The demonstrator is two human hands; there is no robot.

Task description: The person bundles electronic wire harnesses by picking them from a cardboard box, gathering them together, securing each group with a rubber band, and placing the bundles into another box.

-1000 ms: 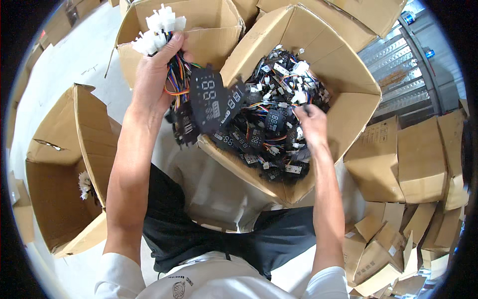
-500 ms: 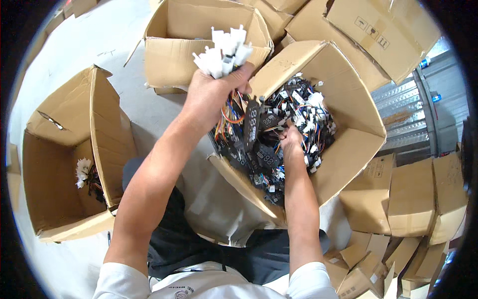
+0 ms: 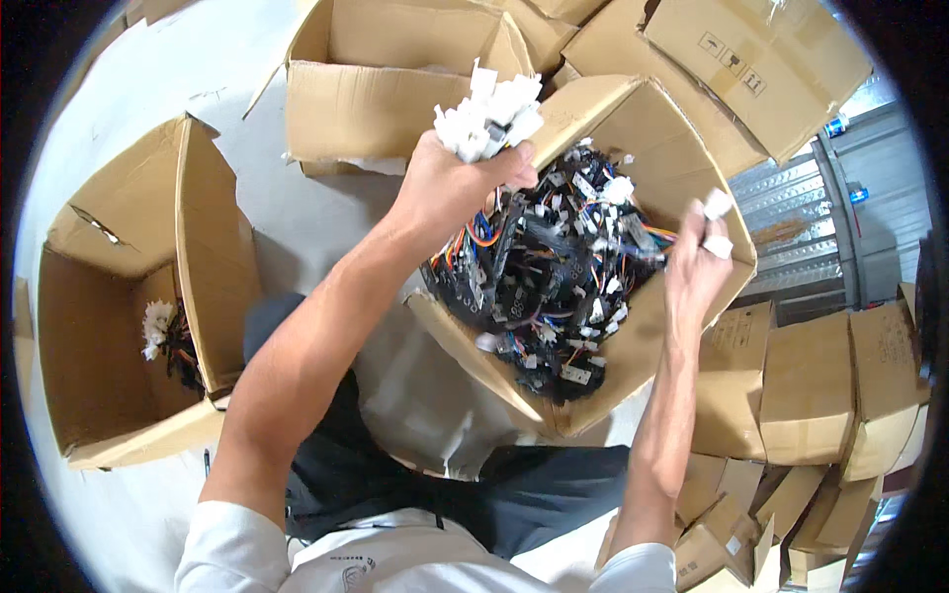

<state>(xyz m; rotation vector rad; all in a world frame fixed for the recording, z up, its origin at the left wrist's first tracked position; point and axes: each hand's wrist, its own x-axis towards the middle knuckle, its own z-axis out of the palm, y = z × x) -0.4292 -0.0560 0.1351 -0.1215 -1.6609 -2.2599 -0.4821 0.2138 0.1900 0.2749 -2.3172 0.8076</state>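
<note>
My left hand is closed round a thick bunch of cables with white plug connectors sticking up above the thumb. Their coloured wires hang below the fist over a big open cardboard box. That box holds a heap of black display boards with wires and white plugs. At the box's right wall, my right hand grips wires with white plugs showing at the fingers. Coloured wires run left from this hand to a blurred dark board over the heap.
On the left, a cardboard box holds a small bundle of white-plugged cables. Another open box stands beyond my left hand. Stacked cartons and flattened cardboard lie to the right, beside a corrugated metal wall.
My right hand has risen out of the heap and swung right to the box wall, pulling wired plugs along. The left hand, with its bunch, has shifted slightly right and down.
</note>
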